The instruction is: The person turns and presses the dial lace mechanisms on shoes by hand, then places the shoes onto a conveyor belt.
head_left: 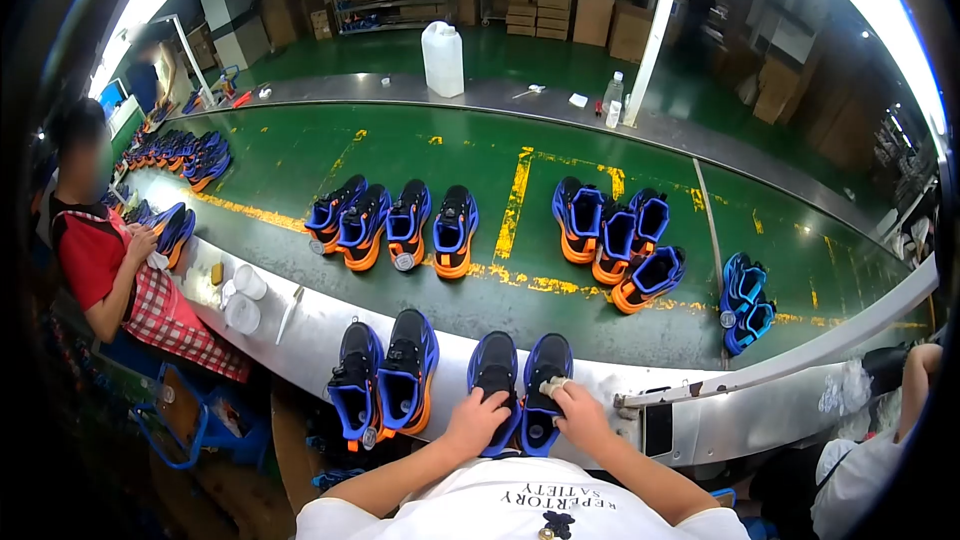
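Note:
My left hand (480,423) rests on a black and blue shoe (495,355) at the near metal edge, its fingers bent over the tongue and opening. Beside it stands a matching shoe (548,352), toe pointing away from me. My right hand (580,414) pinches a small pale cloth (552,387) against that shoe's tongue. Just left of these, another pair with orange soles, a left shoe (356,380) and a right shoe (408,370), sits on the same ledge.
Several shoes stand on the green belt (480,312). White cups (243,312) and a brush (291,308) lie on the left ledge. A metal arm (800,350) crosses at right. One person in red (95,260) is at left, another (850,480) at right.

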`<state>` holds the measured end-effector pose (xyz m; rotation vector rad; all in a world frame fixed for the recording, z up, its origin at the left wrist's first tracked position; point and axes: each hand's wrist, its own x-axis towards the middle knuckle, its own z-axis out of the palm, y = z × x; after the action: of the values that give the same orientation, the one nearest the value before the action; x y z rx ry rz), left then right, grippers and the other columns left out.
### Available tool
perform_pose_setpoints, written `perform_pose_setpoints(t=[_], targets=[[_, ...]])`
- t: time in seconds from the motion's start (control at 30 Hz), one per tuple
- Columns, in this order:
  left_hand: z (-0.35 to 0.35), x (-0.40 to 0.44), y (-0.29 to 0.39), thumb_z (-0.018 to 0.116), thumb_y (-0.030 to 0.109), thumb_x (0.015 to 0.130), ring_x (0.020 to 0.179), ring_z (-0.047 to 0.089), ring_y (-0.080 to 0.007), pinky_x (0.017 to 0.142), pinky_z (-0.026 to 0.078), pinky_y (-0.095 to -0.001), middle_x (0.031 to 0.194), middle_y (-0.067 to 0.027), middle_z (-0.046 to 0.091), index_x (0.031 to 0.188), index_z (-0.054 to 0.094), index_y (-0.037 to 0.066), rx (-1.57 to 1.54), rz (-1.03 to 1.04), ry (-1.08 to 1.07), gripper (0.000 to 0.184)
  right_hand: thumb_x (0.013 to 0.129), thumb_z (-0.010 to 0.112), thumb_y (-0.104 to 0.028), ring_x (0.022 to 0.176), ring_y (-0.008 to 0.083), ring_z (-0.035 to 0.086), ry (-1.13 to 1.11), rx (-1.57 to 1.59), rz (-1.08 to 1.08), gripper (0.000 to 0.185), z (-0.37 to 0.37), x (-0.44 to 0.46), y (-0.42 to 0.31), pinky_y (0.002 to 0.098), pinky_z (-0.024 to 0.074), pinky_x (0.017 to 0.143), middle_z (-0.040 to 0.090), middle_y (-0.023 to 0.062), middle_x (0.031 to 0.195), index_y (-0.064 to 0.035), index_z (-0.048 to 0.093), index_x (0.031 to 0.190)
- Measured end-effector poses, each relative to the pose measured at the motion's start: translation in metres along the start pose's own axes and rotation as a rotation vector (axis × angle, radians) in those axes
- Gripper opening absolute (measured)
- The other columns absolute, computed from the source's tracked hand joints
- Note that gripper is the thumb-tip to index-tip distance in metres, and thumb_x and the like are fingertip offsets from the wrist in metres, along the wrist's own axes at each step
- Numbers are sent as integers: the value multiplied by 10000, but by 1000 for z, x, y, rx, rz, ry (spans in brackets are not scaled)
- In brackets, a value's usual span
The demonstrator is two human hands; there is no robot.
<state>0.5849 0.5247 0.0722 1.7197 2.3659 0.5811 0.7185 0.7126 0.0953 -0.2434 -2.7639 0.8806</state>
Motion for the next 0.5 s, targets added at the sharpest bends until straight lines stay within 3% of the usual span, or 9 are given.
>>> perform_pose_setpoints(t=[0.17,0.33,0.37,0.4,0.47,0.5], targets=[[20,13,12,575,109,759,953,532,-294,778,509,-388,1244,-126,535,1023,635,104,168,76,-96,270,735,621,-52,937,282,597,-33,-193,-72,353,21,-15,11,370,529,684,568,104,1013,-83,570,1082],[2,2,12,584,82,764,953,550,-302,784,512,-392,1276,-144,500,1174,567,61,23,9,71,411,719,638,-89,934,280,591,26,-225,-118,300,17,-18,7,376,527,634,561,98,989,-77,574,1012],[7,1,10,568,92,779,947,555,-295,763,522,-382,1276,-140,504,1172,571,57,2,-4,133,394,685,665,-112,1009,298,578,-54,-200,-76,417,9,-20,1,368,537,689,571,125,1071,-62,584,1091],[13,-2,8,552,103,795,942,560,-287,742,531,-373,1276,-136,509,1170,575,53,-19,-16,194,379,685,673,-120,1041,303,569,8,-201,-116,462,10,-19,0,366,535,722,564,141,1114,-54,574,1131],[20,-12,8,576,124,783,934,566,-298,729,534,-361,1295,-113,508,1187,568,56,61,98,117,410,686,690,-136,1105,314,550,124,-199,-192,551,15,-25,-3,363,531,789,551,172,1199,-38,554,1212],[17,-11,8,582,140,787,941,563,-294,744,528,-362,1289,-100,522,1179,582,60,43,99,64,400,745,686,-153,1168,323,518,34,-245,-162,582,18,-31,-2,362,506,875,509,211,1286,-16,514,1284]])
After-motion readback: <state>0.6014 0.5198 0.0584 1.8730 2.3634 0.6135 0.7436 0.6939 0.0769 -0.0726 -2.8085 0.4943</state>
